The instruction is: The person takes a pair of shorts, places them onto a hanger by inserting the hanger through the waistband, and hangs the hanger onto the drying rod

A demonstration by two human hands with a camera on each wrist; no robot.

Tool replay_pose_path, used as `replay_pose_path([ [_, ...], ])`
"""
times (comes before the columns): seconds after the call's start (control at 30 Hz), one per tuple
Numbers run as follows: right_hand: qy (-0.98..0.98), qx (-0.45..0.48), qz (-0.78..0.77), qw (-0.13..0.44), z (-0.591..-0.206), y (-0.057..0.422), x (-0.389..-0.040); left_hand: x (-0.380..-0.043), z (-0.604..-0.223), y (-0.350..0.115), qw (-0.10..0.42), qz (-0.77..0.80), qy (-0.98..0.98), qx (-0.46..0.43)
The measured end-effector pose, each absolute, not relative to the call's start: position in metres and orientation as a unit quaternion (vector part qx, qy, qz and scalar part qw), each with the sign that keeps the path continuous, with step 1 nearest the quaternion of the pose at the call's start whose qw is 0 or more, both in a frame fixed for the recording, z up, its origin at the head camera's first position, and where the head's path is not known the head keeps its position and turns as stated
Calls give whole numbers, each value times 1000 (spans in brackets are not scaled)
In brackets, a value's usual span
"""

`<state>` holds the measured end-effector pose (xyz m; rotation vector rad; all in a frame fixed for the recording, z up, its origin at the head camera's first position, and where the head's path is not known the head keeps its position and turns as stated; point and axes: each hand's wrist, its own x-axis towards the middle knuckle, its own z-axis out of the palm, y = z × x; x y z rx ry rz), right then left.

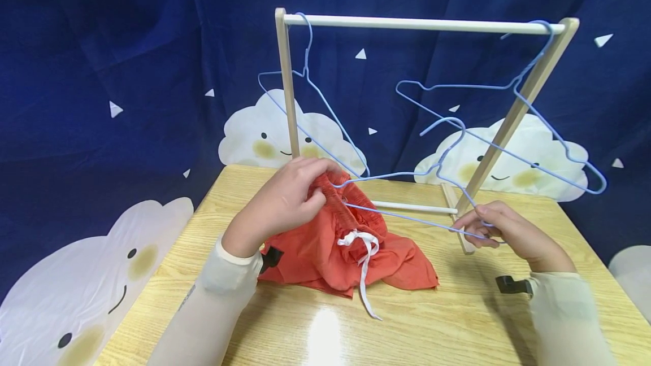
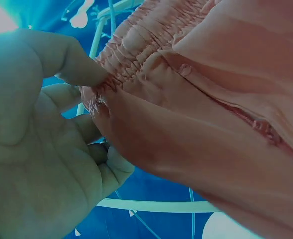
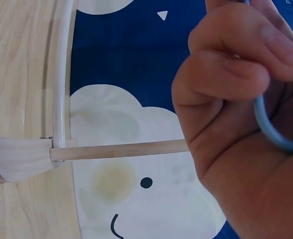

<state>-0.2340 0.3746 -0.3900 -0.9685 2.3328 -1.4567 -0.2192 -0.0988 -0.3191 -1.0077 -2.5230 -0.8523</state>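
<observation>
In the head view my left hand (image 1: 285,199) pinches the gathered elastic waistband of red drawstring shorts (image 1: 315,253), whose lower part spreads over the table. A white drawstring (image 1: 364,264) hangs tied from the waistband front. My right hand (image 1: 508,233) grips one end of a blue wire hanger (image 1: 407,174). The hanger's other end reaches into the waistband opening beside my left fingers, where its tip is hidden. From the left wrist view, thumb and fingers pinch the waistband edge (image 2: 136,50). The right wrist view has the curled fingers (image 3: 226,74) around the hanger's bent end (image 3: 271,130).
Behind the shorts stands a small wooden rack (image 1: 422,24) with a white top rail. One blue hanger (image 1: 325,103) hangs at its left end, another (image 1: 473,87) at its right. The wooden table (image 1: 417,332) meets a dark blue cloud-print curtain (image 1: 152,72) at the back.
</observation>
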Motion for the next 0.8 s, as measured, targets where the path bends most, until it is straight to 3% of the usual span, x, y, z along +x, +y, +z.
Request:
replay_pose_path([
  [0.8,801,-332,-486,109,-391,372,-236,-221,-320,-92,200,-258,-873,-363],
])
